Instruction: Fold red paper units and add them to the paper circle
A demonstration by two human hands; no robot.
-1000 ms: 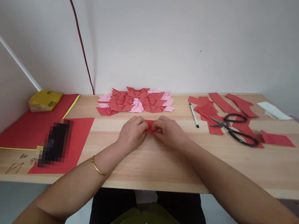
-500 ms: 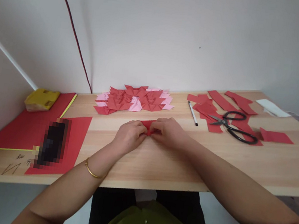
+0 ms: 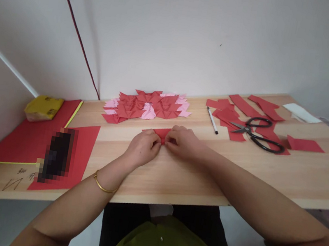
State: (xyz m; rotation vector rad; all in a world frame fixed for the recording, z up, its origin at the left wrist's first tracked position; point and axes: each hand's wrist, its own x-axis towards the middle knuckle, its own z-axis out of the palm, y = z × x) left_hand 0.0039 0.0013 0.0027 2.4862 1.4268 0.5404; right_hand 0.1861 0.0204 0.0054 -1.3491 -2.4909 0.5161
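Both my hands meet over a small piece of red paper point(image 3: 162, 131) on the wooden table, in the middle of the head view. My left hand point(image 3: 145, 147) pinches its near edge from the left, fingers curled. From the right, my right hand point(image 3: 182, 142) grips the same edge with thumb and fingers closed. Part of the paper lies under the hands, so its full shape is hidden. Just behind it sits a cluster of folded red and pink paper pieces point(image 3: 135, 108).
To the right lie black-handled scissors point(image 3: 247, 130) on red paper scraps point(image 3: 245, 104), with a white pen point(image 3: 212, 120) nearby. On the left are red sheets point(image 3: 89, 144), a yellow packet point(image 3: 44, 108) and a blurred black object point(image 3: 57, 156). A wall point(image 3: 165, 36) stands behind the table.
My fingers have shifted slightly along the red paper, and more of it shows behind my left hand. The whole view has tilted a little.
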